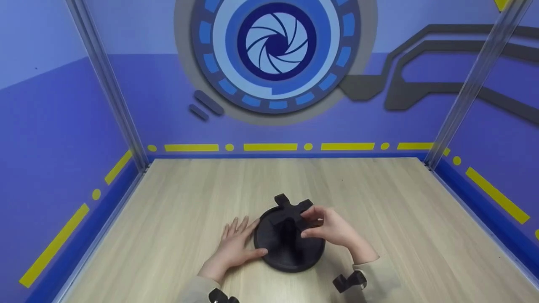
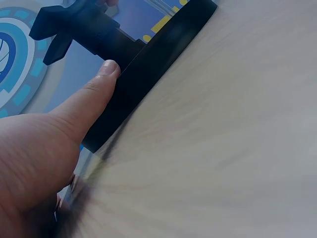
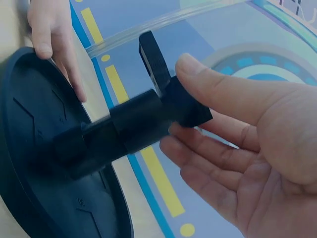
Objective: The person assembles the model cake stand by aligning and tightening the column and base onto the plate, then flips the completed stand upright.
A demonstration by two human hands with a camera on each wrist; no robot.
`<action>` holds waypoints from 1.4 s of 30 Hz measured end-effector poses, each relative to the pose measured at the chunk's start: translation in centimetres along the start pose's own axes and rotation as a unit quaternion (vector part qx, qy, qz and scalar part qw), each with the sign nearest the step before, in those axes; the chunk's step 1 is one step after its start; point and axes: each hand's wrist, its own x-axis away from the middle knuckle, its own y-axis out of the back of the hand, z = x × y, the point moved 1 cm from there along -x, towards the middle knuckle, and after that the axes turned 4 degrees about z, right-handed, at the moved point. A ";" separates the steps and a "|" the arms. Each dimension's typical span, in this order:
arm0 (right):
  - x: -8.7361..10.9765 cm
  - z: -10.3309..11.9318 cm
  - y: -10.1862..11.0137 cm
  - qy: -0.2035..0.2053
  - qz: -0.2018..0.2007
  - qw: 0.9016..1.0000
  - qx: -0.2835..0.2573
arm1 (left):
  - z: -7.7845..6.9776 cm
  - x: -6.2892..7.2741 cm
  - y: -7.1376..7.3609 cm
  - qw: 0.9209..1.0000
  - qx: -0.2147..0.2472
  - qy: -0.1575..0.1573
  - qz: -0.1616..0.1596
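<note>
Black stand (image 1: 289, 242), matte and dark all over, has a round base (image 1: 271, 254) with a raised rim, an upright column (image 3: 138, 121) at its middle and a cross-shaped top (image 1: 293, 206) with blunt arms. Angular lines run across the inner face of the base, with small marks beside them that are too blurred to read. It stands on the tabletop (image 1: 181, 198), between the two hands. The left hand (image 1: 236, 249) is at the left side of the base, its fingers extended and spread, with the thumb resting over the rim. The right hand (image 1: 332, 227) is on the right, above the base, and pinches the cross-shaped top between the thumb and curled fingers at the upper end of the column.
</note>
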 end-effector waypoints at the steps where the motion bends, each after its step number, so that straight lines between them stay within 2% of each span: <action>1: 0.0 0.1 -0.1 0.000 -0.004 1.000 0.004 | 0.0 0.0 0.0 1.000 0.000 0.001 0.001; 12: -0.1 1.1 -1.0 -0.009 -0.044 0.997 0.066 | 0.0 0.1 0.1 1.000 0.002 0.005 0.004; 21: 0.1 1.5 -0.6 -0.010 -0.040 0.996 0.083 | 0.0 0.1 0.0 1.000 0.000 0.004 0.000; 25: 0.3 1.6 0.4 -0.005 -0.054 0.996 0.067 | 0.0 0.1 0.0 1.000 -0.002 0.002 -0.002; 28: 0.4 1.3 1.2 -0.009 -0.098 0.994 0.049 | 0.0 0.1 0.0 1.000 -0.003 0.001 -0.002; 32: 0.3 0.7 1.8 -0.028 -0.165 0.986 0.025 | 0.0 0.1 0.0 1.000 -0.002 0.001 -0.002; 34: 0.2 0.2 1.9 -0.035 -0.179 0.983 0.009 | 0.0 0.0 0.0 1.000 -0.001 0.001 -0.002; 37: 0.0 -0.7 1.9 -0.040 -0.177 0.983 -0.020 | 0.0 0.0 0.0 1.000 0.001 -0.001 -0.004; 42: -0.4 -2.4 1.6 -0.031 -0.139 0.988 -0.065 | 0.0 0.0 0.0 1.000 0.000 0.000 -0.004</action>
